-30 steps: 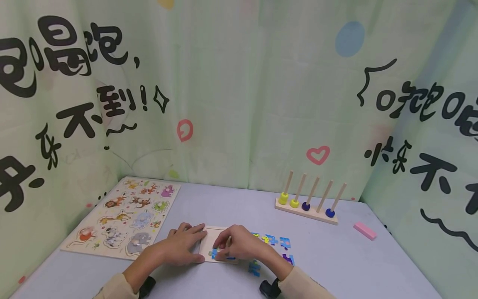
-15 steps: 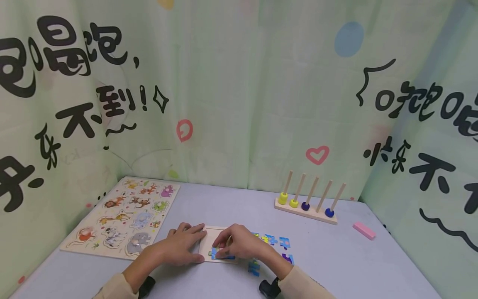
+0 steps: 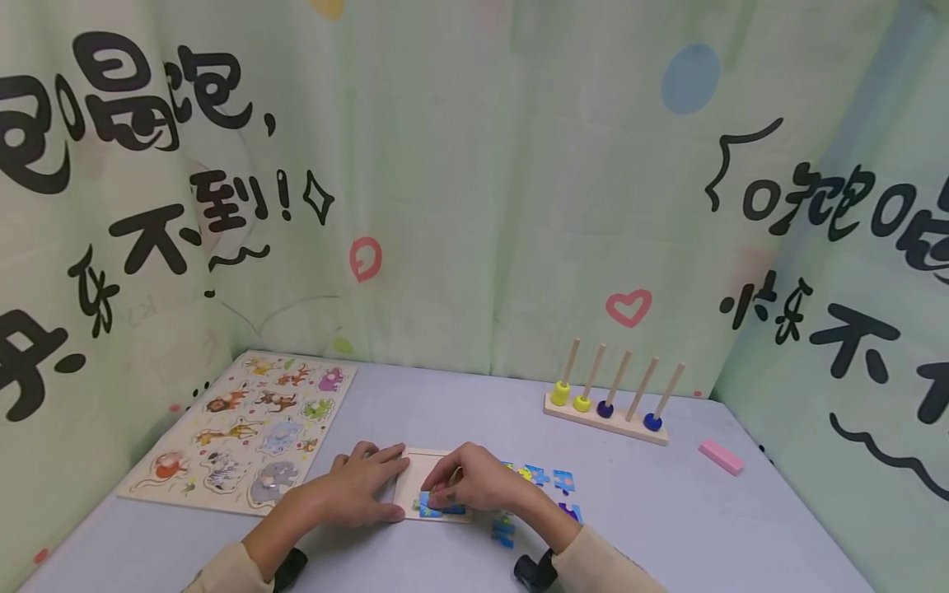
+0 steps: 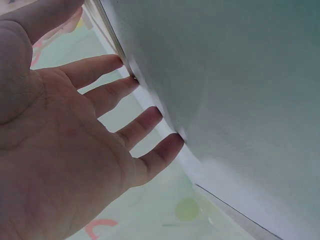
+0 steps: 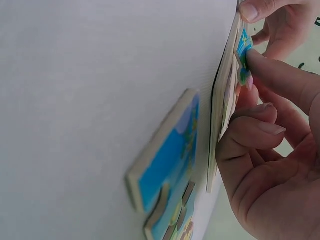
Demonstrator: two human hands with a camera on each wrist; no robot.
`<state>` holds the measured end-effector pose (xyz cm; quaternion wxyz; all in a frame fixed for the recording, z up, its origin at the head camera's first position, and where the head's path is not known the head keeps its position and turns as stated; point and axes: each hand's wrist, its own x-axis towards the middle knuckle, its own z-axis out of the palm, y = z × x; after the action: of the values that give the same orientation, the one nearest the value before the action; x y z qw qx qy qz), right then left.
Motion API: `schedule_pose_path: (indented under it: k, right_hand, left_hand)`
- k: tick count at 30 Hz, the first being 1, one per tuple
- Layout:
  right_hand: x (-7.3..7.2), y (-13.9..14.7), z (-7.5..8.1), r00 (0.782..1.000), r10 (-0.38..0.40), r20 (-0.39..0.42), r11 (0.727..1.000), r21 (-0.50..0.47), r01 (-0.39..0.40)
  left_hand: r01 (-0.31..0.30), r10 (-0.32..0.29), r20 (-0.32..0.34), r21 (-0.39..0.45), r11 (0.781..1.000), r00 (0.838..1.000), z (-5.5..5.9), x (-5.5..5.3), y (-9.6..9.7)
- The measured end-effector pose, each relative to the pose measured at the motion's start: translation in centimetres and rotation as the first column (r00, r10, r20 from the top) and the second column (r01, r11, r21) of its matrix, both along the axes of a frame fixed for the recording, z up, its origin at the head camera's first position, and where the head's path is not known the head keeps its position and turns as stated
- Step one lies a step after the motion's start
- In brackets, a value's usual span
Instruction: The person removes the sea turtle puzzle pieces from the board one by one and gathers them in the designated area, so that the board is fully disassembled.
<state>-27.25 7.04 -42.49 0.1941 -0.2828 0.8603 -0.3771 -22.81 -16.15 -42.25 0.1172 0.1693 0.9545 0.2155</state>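
Observation:
A small wooden puzzle tray [image 3: 417, 468] lies on the table between the two hands. My left hand [image 3: 362, 486] rests along its left side, thumb at the near corner; the left wrist view shows the fingers [image 4: 155, 120] spread, tips down at the surface. With thumb and finger, my right hand [image 3: 478, 482] pinches a blue puzzle piece [image 5: 243, 47] over the tray's near side. In the right wrist view the piece stands slightly tilted above the tray. Another blue piece [image 3: 454, 510] lies in the near right part, partly covered by the right hand.
Loose puzzle pieces [image 3: 563, 481] lie right of the tray, one close to the right wrist [image 3: 502, 534]. A large animal puzzle board [image 3: 245, 432] is at the left. Behind stand a peg stacker [image 3: 608, 422] with yellow and blue rings, and a pink block [image 3: 721, 456].
The pinched blue piece has turned and settled slightly under the right fingertips, showing more of its blue face. The left hand has stayed in place.

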Motion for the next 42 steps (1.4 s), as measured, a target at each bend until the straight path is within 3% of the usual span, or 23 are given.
schedule_pose_path:
  k: [12, 23, 31, 42]
  right_hand:
    - [-0.2, 0.5, 0.0, 1.000, 0.017, -0.025, 1.000, 0.000, -0.017]
    - [-0.5, 1.5, 0.0, 0.999, -0.023, 0.046, 0.999, -0.034, 0.024]
    - [-0.4, 3.3, 0.3, 0.996, -0.043, 0.079, 0.996, -0.069, 0.048]
    - [0.0, 7.1, 0.3, 0.994, -0.087, 0.072, 0.996, -0.023, 0.089]
  left_hand:
    - [-0.003, 0.003, 0.002, -0.005, 1.000, 1.000, 0.0, 0.0, 0.0]
    - [0.003, -0.003, -0.004, -0.006, 1.000, 1.000, -0.3, -0.1, 0.0]
    - [0.000, 0.000, 0.003, 0.006, 1.000, 1.000, -0.1, 0.0, -0.1]
    - [-0.006, 0.006, -0.004, 0.004, 1.000, 1.000, -0.2, 0.0, 0.0]
